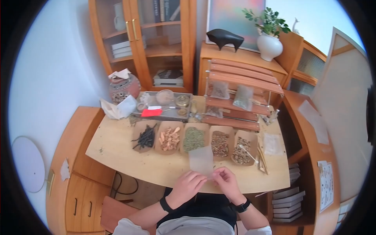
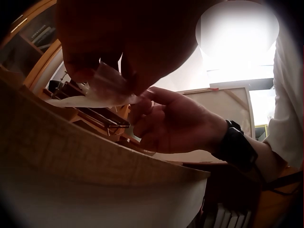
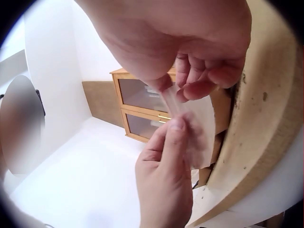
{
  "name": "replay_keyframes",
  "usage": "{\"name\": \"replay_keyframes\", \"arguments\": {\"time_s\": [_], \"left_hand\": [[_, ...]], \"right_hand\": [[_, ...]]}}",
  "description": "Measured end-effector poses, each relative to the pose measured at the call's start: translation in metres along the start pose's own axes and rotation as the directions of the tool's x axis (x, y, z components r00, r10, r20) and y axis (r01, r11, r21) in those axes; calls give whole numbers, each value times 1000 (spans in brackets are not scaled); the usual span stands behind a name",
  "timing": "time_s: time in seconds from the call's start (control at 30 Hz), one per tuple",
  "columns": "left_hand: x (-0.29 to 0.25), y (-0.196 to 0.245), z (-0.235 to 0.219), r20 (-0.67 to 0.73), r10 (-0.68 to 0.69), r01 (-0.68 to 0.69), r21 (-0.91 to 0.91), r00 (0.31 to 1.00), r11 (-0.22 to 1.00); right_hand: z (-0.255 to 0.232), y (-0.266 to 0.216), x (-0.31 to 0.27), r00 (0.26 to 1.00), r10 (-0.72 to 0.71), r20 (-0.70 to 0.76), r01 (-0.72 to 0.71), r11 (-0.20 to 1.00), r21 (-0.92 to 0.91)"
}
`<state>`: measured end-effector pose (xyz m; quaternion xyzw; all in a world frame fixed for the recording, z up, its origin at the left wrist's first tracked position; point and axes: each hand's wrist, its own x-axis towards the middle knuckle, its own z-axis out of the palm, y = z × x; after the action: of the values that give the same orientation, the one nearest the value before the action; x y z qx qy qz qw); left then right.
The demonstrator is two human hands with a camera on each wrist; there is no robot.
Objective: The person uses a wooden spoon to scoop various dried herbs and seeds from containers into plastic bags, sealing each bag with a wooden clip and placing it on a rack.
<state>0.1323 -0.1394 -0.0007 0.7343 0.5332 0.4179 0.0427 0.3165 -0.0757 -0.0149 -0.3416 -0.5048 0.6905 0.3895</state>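
Note:
A translucent, whitish flat bag [image 1: 201, 159] extends from both hands over the table's front edge. My left hand [image 1: 189, 187] pinches its near edge, the thumb lying on top of the film in the right wrist view. Close beside it, my right hand [image 1: 226, 183] pinches the same edge between thumb and fingers. In the right wrist view, the edge of the clear bag [image 3: 172, 102] is drawn between the two hands. Beyond the bag stand paper trays, among them one of green dried herb [image 1: 194, 138] and one of brown chopped pieces [image 1: 220, 143].
Trays of dark strips [image 1: 145, 138], orange-tan pieces [image 1: 170, 138] and mixed bits [image 1: 243, 152] complete the row. Behind are a grey tray [image 1: 137, 116] of small vessels and a wooden rack [image 1: 243, 78] with filled bags. Thin sticks [image 1: 263, 161] and a flat translucent sheet [image 1: 273, 144] lie right.

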Motion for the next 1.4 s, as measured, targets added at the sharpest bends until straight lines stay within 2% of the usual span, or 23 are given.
{"name": "replay_keyframes", "arguments": {"time_s": [0.03, 0.13, 0.23, 0.33, 0.43, 0.53, 0.63, 0.77, 0.83, 0.87, 0.97, 1.0, 1.2, 1.3, 1.37, 1.4], "left_hand": [[-5, -2, 2, -19, -19, 18, -44, 1000, 999], [-12, 2, 3, -69, -189, 177, -152, 980, 973], [-11, 13, 8, 114, -417, 429, -354, 902, 831], [-16, 5, 22, 201, -466, 503, -458, 862, 733], [-18, 2, 28, 205, -411, 440, -638, 888, 632], [-26, -4, 34, 339, -459, 536, -735, 821, 416], [-30, -10, 33, 420, -440, 587, -717, 794, 376], [-31, -13, 31, 429, -416, 577, -734, 802, 357], [-31, -10, 33, 432, -467, 609, -713, 772, 347], [-31, -14, 35, 414, -430, 581, -706, 802, 404], [-26, -8, 33, 384, -443, 555, -746, 810, 367], [-30, -14, 39, 343, -427, 509, -776, 837, 373], [-30, -4, 38, 195, -546, 437, -826, 815, 357], [-30, -3, 40, 65, -406, 318, -737, 912, 597], [-26, -1, 34, 90, -358, 306, -727, 930, 614], [-24, 0, 28, 103, -333, 300, -722, 937, 623]], "right_hand": [[1, 2, 0, 1000, 26, -10, -26, 999, 35], [4, 14, -4, 999, 0, 43, -4, 995, 99], [2, 33, -10, 980, -125, 156, 139, 987, -80], [2, 35, -8, 990, -103, 100, 108, 993, -47], [6, 28, -7, 998, -67, 7, 68, 997, -42], [6, 33, -7, 996, -83, -11, 82, 996, -36], [4, 41, -7, 987, -158, 39, 162, 978, -134], [5, 34, -5, 986, -163, 47, 168, 978, -122], [5, 30, -7, 989, -135, 58, 142, 978, -155], [7, 27, -9, 991, -127, 52, 134, 979, -151], [4, 30, -8, 987, -145, 68, 156, 961, -227], [3, 33, -6, 987, -150, 50, 157, 963, -220], [6, 38, -5, 984, -177, -27, 164, 953, -255], [9, 30, -6, 983, -182, -1, 173, 939, -298], [9, 20, -7, 987, -154, 44, 161, 943, -291], [6, 23, -7, 985, -172, 8, 166, 940, -298]]}}
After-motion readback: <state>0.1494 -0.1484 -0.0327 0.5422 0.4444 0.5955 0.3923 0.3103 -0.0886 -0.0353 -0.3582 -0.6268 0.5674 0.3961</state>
